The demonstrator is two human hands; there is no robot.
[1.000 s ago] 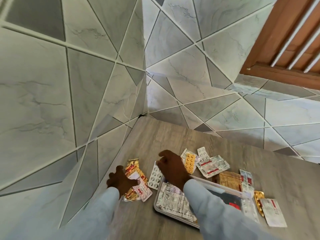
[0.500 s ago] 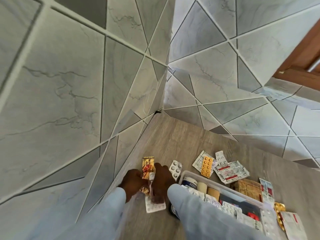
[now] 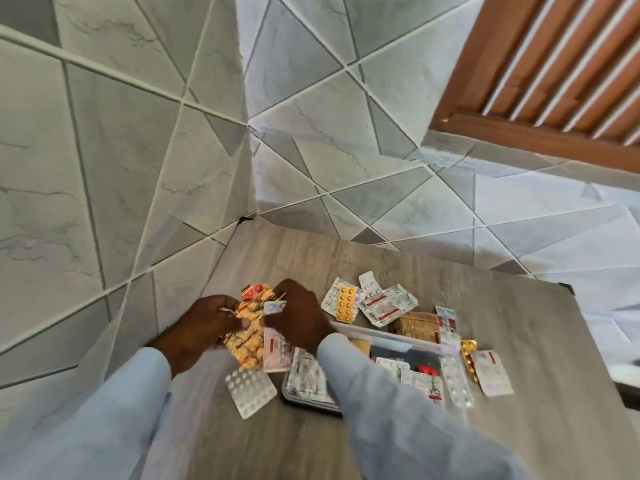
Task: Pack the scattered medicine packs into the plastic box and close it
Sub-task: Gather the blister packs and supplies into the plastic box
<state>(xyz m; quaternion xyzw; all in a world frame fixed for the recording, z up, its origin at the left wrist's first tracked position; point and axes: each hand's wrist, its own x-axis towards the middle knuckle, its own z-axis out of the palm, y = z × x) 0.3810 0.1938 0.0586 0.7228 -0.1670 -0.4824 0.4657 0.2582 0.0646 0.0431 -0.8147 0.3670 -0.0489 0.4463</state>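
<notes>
Nearest the camera, two pale blue sleeves point(image 3: 398, 407) run up from the 6 o'clock edge, with a white blister strip point(image 3: 251, 390) flat on the wooden table point(image 3: 519, 341) between them. The left hand point(image 3: 204, 327) and right hand point(image 3: 298, 315) meet knuckles-up above the table, each pinching one side of a bunch of orange-and-foil medicine packs point(image 3: 249, 332). At 3 o'clock from the hands sits the open plastic box point(image 3: 394, 337), partly filled, while beyond it, toward 1 o'clock, loose packs point(image 3: 367, 303) lie scattered on the table.
</notes>
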